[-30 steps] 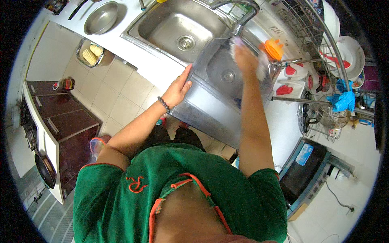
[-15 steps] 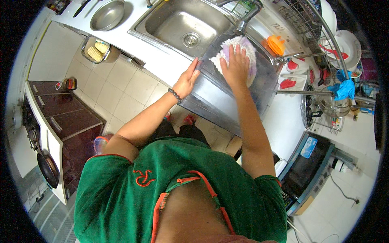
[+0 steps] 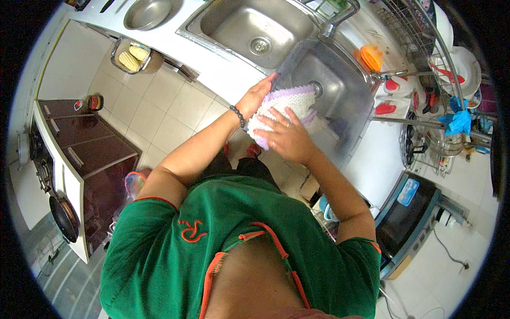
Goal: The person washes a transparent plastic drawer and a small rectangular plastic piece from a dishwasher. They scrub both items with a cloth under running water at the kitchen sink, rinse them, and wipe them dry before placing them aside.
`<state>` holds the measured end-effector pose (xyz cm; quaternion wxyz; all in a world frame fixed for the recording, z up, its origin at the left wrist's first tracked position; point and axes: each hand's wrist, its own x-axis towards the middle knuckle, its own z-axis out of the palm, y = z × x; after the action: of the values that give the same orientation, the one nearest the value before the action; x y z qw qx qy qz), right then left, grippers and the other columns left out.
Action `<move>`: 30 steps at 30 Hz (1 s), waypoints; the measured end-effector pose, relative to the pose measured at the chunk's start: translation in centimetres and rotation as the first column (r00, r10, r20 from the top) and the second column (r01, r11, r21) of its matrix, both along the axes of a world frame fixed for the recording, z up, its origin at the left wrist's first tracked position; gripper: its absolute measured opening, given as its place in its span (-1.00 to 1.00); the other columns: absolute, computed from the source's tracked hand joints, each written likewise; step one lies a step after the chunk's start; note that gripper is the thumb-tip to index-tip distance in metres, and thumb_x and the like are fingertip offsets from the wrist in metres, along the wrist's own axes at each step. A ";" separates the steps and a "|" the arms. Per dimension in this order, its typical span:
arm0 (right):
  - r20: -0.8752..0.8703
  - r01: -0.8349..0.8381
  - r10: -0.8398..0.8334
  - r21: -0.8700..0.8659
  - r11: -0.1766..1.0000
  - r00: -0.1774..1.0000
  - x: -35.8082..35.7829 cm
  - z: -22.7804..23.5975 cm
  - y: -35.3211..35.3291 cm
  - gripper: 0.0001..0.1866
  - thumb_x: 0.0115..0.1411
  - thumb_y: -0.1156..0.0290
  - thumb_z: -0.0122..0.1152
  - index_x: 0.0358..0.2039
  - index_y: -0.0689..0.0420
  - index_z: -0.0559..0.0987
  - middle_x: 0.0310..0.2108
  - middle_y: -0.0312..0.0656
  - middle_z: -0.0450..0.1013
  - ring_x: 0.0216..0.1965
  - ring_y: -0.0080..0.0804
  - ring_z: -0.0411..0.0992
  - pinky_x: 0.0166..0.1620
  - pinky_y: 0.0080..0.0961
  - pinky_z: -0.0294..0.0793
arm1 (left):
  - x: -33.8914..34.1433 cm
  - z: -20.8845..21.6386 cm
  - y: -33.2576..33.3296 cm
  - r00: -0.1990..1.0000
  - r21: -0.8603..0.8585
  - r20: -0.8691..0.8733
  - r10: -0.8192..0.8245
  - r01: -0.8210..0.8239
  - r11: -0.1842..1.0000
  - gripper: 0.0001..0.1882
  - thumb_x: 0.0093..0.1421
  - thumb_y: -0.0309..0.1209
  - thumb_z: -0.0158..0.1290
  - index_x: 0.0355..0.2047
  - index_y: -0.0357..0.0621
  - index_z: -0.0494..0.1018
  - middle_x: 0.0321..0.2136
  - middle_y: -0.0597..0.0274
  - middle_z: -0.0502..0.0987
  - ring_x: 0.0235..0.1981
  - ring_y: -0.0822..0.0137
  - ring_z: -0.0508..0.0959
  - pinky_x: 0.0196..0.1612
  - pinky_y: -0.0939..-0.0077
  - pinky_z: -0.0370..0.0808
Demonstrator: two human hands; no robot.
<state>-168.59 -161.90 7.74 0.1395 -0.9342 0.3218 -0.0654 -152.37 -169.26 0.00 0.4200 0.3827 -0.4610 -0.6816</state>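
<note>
A clear, slightly smoky plastic panel or shallow bin (image 3: 345, 130) is tilted over the right sink basin, which shows through it. My left hand (image 3: 254, 100), with a dark beaded bracelet at the wrist, grips its left edge. A white, fluffy cloth with purple edging (image 3: 292, 97) lies bunched against the panel's near left part. Spread over the cloth, my right hand (image 3: 284, 134) presses it down with fingers apart. Part of the panel's near side is hidden by the cloth and my right hand.
Beyond the panel is a steel sink basin (image 3: 241, 29) with a faucet (image 3: 332, 26). A metal bowl (image 3: 147, 13) sits on the left counter. Corn cobs lie in a container (image 3: 131, 56). A dish rack (image 3: 457, 80) stands right, and a microwave (image 3: 406, 212) nearer me.
My right hand and the cloth have moved left and toward me, from the panel's far part to its near left. The panel has shifted slightly, and the basin beneath shows more clearly.
</note>
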 end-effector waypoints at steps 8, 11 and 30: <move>-0.032 0.339 -0.364 -0.294 0.894 0.931 -3.3 -2.1 -11.0 -0.56 0.20 0.23 -0.17 0.13 -0.17 0.24 0.19 -0.29 0.08 0.22 -0.22 0.00 0.17 0.06 -0.10 | 0.6 -1.1 -0.5 0.969 -0.154 0.245 0.035 0.003 0.988 -0.53 0.28 -0.22 -0.25 0.12 -0.23 0.16 0.04 0.14 0.31 0.04 0.38 0.29 0.10 0.58 0.16; 0.063 0.492 -0.526 -0.460 0.739 0.848 -10.2 -5.9 -17.7 -0.62 0.24 0.19 -0.26 0.01 -0.04 0.37 0.08 -0.15 0.24 0.10 -0.16 0.18 0.09 -0.06 0.10 | -0.1 -1.1 -0.9 0.975 -0.197 0.216 0.044 -0.001 0.980 -0.53 0.29 -0.23 -0.26 0.11 -0.26 0.16 0.05 0.12 0.29 0.06 0.37 0.27 0.12 0.57 0.14; 0.371 0.442 -0.839 0.724 0.529 0.397 -8.5 5.2 -10.4 -0.70 0.21 0.25 -0.05 -0.16 0.18 0.41 -0.30 -0.25 0.39 -0.25 -0.49 0.35 -0.17 -0.48 0.38 | -0.1 -0.3 -0.3 0.950 -0.182 0.302 0.085 -0.030 0.983 -0.53 0.28 -0.19 -0.24 0.11 -0.21 0.19 0.00 0.05 0.36 0.04 0.32 0.31 0.09 0.56 0.18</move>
<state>-177.05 -172.27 12.98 0.4537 -0.5479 0.5984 -0.3686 -152.47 -169.58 -0.28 0.3948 0.4592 -0.5677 -0.5577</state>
